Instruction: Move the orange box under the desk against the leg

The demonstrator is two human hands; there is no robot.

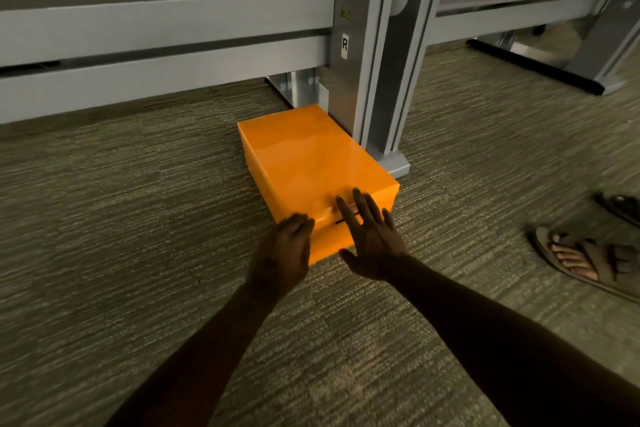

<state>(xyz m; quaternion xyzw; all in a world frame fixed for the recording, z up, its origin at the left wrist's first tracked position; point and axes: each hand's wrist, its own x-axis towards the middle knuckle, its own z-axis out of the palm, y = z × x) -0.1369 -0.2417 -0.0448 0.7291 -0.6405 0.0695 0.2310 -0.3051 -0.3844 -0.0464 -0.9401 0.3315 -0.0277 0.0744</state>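
Two bare forearms are reaching in from the bottom edge, over the carpet (138, 218). Left hand (282, 253) is curling loosely over the near-left corner of the orange box (311, 156), fingers bent onto the top edge, pressing rather than clamping. Right hand (372, 239) is spreading flat, fingers splayed on the near end of the lid, thumb hanging out to the side, gripping nothing. So neither hand is actually holding the box; both are just pushing it.

Box is sitting on the floor, long axis running away from the camera, skewed a little. Its far-right edge is looking flush with the desk leg (374, 62); the near-right corner is sitting just beside the leg's foot plate (394, 166). Whether there is a gap along that side, can't tell.

Risks, my read:
- The lid is glossy, so the flat right palm is liable to slide over it instead of driving the box.
- The left hand is pushing off-centre, so the box could yaw and pull its far end off the leg.
- The near-right corner could be catching on the foot plate and jamming or denting.
- Carpet drag could be making the push jerky, and downward pressure could be buckling the lid near the dark slot under the right fingers.

Past the box, a grey crossbeam (156, 45) is spanning left. A sandalled foot (581, 260) is resting well off to the right, clear of the work.
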